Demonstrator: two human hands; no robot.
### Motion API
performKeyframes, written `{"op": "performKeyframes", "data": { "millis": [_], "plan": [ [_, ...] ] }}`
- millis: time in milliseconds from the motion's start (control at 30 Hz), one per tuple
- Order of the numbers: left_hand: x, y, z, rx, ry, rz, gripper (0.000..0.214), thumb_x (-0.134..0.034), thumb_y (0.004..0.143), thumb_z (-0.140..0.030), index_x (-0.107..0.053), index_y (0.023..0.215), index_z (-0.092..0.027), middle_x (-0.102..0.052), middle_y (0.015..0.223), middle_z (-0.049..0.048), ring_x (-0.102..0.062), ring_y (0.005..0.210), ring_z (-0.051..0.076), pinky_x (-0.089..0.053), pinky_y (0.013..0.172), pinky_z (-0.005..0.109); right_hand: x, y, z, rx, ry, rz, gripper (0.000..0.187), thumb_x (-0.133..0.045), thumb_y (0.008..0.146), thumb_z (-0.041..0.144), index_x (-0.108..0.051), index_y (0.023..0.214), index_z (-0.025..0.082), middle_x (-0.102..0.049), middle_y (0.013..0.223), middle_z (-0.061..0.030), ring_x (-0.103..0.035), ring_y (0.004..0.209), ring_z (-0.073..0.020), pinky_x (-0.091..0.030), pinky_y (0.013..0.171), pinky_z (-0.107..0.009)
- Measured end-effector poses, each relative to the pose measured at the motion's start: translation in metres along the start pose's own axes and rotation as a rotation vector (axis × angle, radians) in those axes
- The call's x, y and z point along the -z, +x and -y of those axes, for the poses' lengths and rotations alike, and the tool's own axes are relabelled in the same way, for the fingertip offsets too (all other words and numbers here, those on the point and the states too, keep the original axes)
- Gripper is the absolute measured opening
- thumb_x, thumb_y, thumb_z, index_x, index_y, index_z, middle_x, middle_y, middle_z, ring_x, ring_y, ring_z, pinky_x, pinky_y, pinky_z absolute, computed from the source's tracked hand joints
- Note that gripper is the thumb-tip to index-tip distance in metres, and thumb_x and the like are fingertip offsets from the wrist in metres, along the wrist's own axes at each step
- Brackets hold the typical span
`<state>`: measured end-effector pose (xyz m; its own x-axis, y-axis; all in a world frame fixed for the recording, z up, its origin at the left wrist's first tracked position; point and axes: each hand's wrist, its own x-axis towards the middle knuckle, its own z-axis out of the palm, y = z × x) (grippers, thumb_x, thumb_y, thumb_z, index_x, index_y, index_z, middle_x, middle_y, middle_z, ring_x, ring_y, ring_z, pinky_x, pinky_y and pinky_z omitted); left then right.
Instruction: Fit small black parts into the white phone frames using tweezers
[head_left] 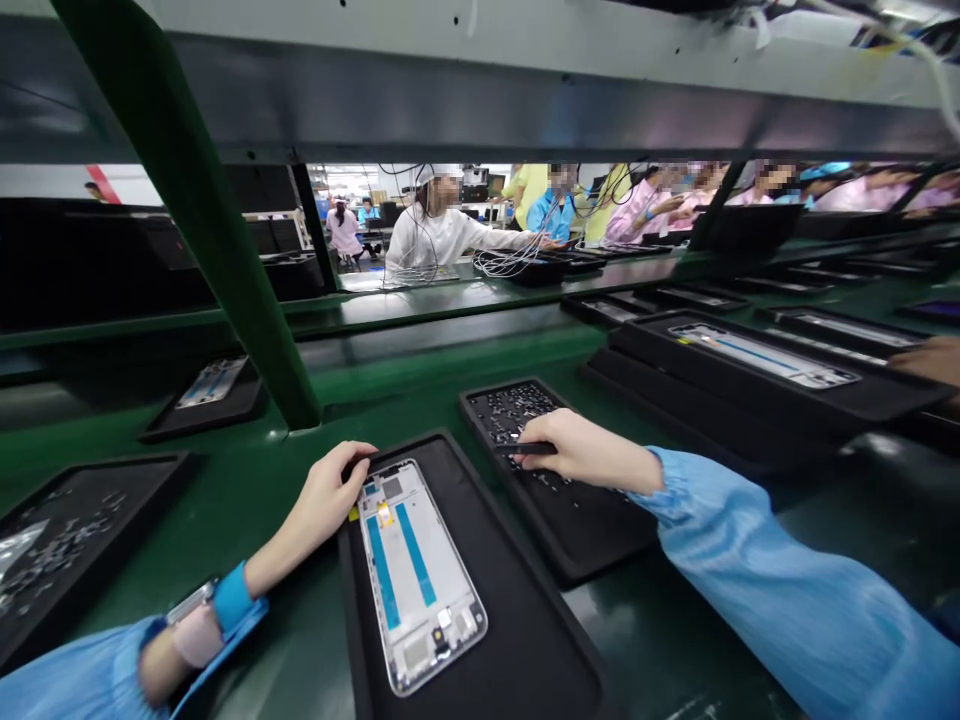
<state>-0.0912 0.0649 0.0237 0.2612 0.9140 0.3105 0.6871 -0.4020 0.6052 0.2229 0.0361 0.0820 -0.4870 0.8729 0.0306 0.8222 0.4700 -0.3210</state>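
A silvery phone frame (431, 575) with two blue strips lies in a black tray (517, 620) in front of me. My left hand (322, 495) is at the top left corner of that frame, fingers loosely curved over the tray's rim, thumb apart from them. Between the fingers of my right hand (574, 450) is a pair of black tweezers (529, 449), pointing left. Their tip is over a second black tray (592, 540) strewn with many tiny parts (514, 408). Whether the tips grip a part is too small to tell.
Left lies a tray with small loose parts (64, 545). A green post (202, 220) rises behind it. To the right, stacked black trays carry another phone frame (757, 352). A co-worker's hand (930, 360) shows at the right edge. People sit beyond the green bench.
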Motion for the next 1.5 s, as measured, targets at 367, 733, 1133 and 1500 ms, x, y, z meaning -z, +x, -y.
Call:
{"op": "performKeyframes", "data": {
  "millis": [367, 733, 1133, 1500],
  "plan": [
    [0.001, 0.003, 0.001, -0.024, -0.025, 0.023, 0.034, -0.039, 0.080, -0.041, -0.058, 0.091, -0.016, -0.065, 0.093, 0.0076, -0.060, 0.088, 0.023, -0.047, 0.080, 0.036, -0.006, -0.004, -0.022, 0.006, 0.114, 0.030, 0.013, -0.062, 0.073, 0.010, -0.071, 0.080, 0.016, -0.069, 0.079, -0.0017, -0.063, 0.077, -0.0154, -0.043, 0.071, -0.021],
    [0.000, 0.004, 0.006, -0.019, -0.058, 0.030, 0.034, -0.039, 0.081, -0.042, -0.058, 0.092, -0.016, -0.065, 0.095, 0.0078, -0.060, 0.091, 0.024, -0.047, 0.082, 0.037, -0.010, -0.002, -0.022, 0.055, 0.095, 0.041, 0.016, -0.059, 0.072, 0.007, -0.071, 0.075, 0.017, -0.069, 0.074, -0.0023, -0.065, 0.072, -0.0152, -0.044, 0.066, -0.020],
    [0.001, -0.004, -0.006, -0.224, 0.039, -0.213, 0.021, -0.041, 0.085, -0.028, -0.053, 0.099, -0.017, -0.056, 0.098, 0.0085, -0.053, 0.097, 0.023, -0.044, 0.085, 0.040, 0.008, 0.017, -0.005, 0.192, 0.361, -0.095, 0.013, -0.061, 0.075, 0.022, -0.068, 0.082, 0.014, -0.066, 0.074, -0.0014, -0.061, 0.068, -0.0133, -0.044, 0.061, -0.020],
    [0.010, -0.044, -0.032, -0.613, 0.033, -0.136, 0.022, -0.048, 0.084, -0.008, -0.048, 0.101, -0.021, -0.058, 0.086, 0.0024, -0.053, 0.083, 0.016, -0.045, 0.071, 0.027, -0.060, 0.072, 0.094, 0.135, 1.216, 0.154, 0.019, -0.070, 0.063, 0.024, -0.060, 0.071, 0.011, -0.058, 0.053, 0.0025, -0.049, 0.039, -0.0055, -0.037, 0.040, -0.015]
  ]
}}
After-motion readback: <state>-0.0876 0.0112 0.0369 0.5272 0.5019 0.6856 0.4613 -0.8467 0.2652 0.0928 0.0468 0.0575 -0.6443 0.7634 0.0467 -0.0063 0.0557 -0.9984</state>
